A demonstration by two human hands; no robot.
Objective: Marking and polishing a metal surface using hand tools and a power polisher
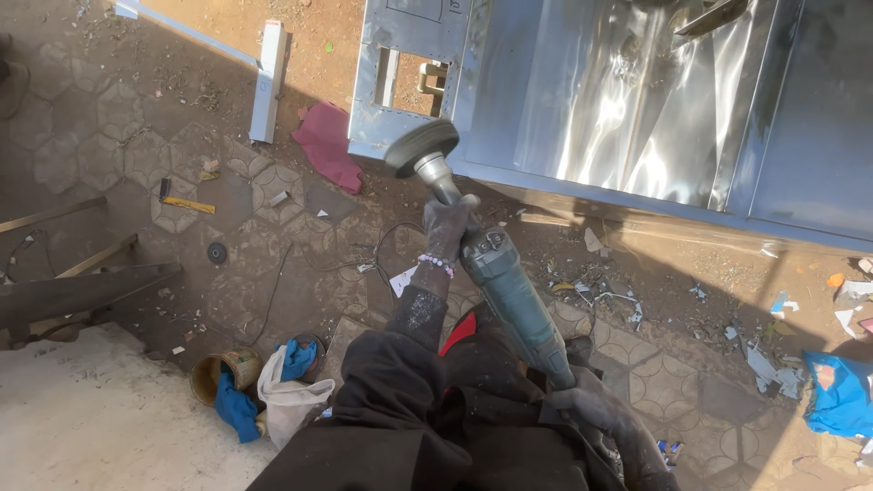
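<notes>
I hold a teal-green angle grinder (509, 291) with both hands. My left hand (447, 227), in a dark glove with a bead bracelet at the wrist, grips the front of the tool just behind its head. My right hand (582, 409), gloved as well, holds the rear of the body. The round disc (422, 147) points away from me and sits at the lower edge of a shiny sheet-metal cabinet (637, 109), by its corner.
A pink rag (329, 145) lies left of the cabinet. A white metal bar (269, 82), a tin can (225, 371) with blue and white cloths, dark steel bars (82, 293) and scattered metal scraps (764, 359) lie on the paved ground.
</notes>
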